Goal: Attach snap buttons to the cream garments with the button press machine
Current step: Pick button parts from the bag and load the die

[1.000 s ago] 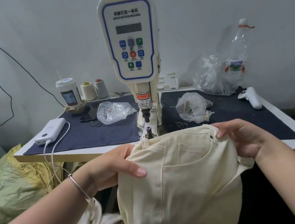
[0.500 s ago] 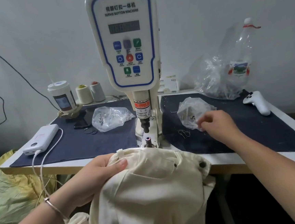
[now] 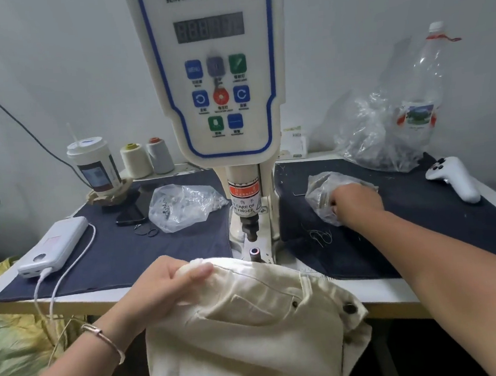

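The cream garment (image 3: 253, 331) drapes over the table's front edge, its waistband just in front of the lower die (image 3: 255, 252) of the white button press machine (image 3: 215, 70). A dark button (image 3: 349, 308) shows on the garment's right corner. My left hand (image 3: 165, 288) grips the bunched waistband at the left. My right hand (image 3: 354, 201) reaches into a small clear plastic bag of snap parts (image 3: 320, 193) to the right of the machine; its fingertips are hidden in the bag.
A second bag of parts (image 3: 182, 207), a phone (image 3: 133, 210), a power bank with cable (image 3: 54, 246), a cup (image 3: 95, 168) and two thread cones (image 3: 148, 159) lie left. A large plastic bag (image 3: 374, 137), bottle (image 3: 424, 88) and white controller (image 3: 454, 178) sit right.
My right hand let go of the garment and moved to the small bag on the right. The garment sank onto the table edge in my left hand. The camera moved closer.
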Available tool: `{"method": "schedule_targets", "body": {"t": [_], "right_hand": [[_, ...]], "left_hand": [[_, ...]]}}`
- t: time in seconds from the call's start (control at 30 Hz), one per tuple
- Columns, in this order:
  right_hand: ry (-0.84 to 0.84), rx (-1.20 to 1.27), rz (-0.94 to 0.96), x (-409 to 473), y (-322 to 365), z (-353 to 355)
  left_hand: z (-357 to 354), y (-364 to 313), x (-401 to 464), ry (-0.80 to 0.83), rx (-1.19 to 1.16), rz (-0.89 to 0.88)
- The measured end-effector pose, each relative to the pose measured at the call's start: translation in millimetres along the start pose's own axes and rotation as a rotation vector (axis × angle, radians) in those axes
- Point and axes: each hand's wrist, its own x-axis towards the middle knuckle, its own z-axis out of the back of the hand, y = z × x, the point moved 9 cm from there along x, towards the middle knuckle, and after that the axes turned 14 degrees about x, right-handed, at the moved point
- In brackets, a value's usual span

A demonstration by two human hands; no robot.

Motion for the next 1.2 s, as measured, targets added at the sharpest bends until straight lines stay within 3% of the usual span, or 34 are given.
{"method": "schedule_targets", "body": {"t": [0.17,0.37,0.53,0.67,0.83,0.9,0.97,1.03,1.1,1.2], "right_hand": [[-0.044,0.000,0.010,3,-4,-2],[-0.086,0.032,0.029,3,-3,-1],[-0.047,-0.012,0.040,-3,-2,0],[-0.002,0.011,0.006,-5,-2,0],[0.335,0.147,-0.388,-4,-17,-16],[0.276,0.025,-0.263,-3,-9,-12],[0.076,-0.078,-0.081,-7,5,1],[0.023,-0.086,-0.039,-11,6,5],[0.036,-0.035,-0.100,-9,4,1],[0.132,0.084,-0.371,-3,-9,-12]], "left_hand": [[-35,2,-4,0.075,0.533,-0.140],[-23,-22,-6,0.011,0.399,-0.250],[-5,-6,16,-0.032,0.571,-0.151],[4,8,24,-0.112,0.442,-0.097],[9,22,32,-0.172,0.106,0.028],[10,25,32,-0.195,0.014,0.031],[12,29,32,-0.225,-0.035,0.038],[13,32,33,-0.248,-0.068,0.047],[13,33,33,-0.254,-0.074,0.044],[12,34,33,-0.255,-0.076,0.046]]}}
